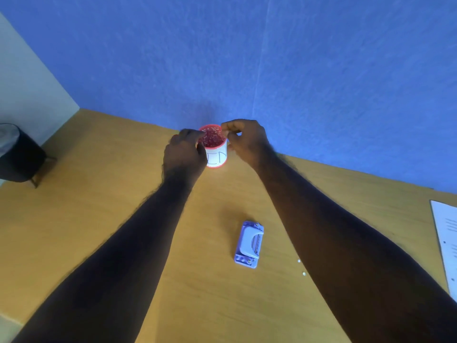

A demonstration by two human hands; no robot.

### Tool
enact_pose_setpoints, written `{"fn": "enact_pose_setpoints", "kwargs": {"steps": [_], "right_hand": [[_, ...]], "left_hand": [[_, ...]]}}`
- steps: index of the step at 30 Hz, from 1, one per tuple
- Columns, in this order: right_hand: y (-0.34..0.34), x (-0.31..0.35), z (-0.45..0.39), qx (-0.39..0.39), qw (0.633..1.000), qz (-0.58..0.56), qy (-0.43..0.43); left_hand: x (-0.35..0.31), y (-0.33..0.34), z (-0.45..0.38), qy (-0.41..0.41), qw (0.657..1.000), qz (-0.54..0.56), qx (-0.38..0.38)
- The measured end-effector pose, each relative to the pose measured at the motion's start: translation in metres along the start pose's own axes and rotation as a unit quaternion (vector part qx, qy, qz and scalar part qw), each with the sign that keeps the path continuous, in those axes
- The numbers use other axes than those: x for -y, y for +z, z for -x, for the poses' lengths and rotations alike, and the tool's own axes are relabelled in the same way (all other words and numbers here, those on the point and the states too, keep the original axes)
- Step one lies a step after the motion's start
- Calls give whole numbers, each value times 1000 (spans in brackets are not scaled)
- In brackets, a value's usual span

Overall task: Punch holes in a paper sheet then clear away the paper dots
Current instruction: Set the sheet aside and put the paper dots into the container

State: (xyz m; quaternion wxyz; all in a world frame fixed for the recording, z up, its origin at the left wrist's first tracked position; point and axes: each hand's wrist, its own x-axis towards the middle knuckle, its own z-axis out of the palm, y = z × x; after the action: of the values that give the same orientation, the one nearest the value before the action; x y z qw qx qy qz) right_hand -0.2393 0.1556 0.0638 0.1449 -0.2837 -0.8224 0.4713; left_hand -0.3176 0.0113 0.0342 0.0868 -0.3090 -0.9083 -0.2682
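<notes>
A small red cup point(215, 154) with a white label stands at the far edge of the wooden desk, against the blue wall. It holds many white paper dots. My left hand point(184, 154) wraps the cup's left side. My right hand point(243, 139) hovers at the cup's right rim with fingertips pinched together over the opening; whether they hold a dot is too small to see. A lilac hole punch point(248, 245) lies on the desk between my forearms. Two white paper dots point(301, 267) lie beside my right forearm. The punched paper sheet point(447, 241) lies at the right edge.
The wooden desk point(99, 206) stretches to the left of my arms. A dark round bin point(17, 152) stands on the floor beyond the desk's left edge. The blue wall point(247, 58) closes off the far side.
</notes>
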Motion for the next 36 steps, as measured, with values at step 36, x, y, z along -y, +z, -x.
{"fn": "enact_pose_setpoints", "kwargs": {"steps": [36], "right_hand": [[-80, -167, 240, 79, 961, 253, 73]], "left_hand": [[22, 53, 186, -33, 978, -87, 187]]}}
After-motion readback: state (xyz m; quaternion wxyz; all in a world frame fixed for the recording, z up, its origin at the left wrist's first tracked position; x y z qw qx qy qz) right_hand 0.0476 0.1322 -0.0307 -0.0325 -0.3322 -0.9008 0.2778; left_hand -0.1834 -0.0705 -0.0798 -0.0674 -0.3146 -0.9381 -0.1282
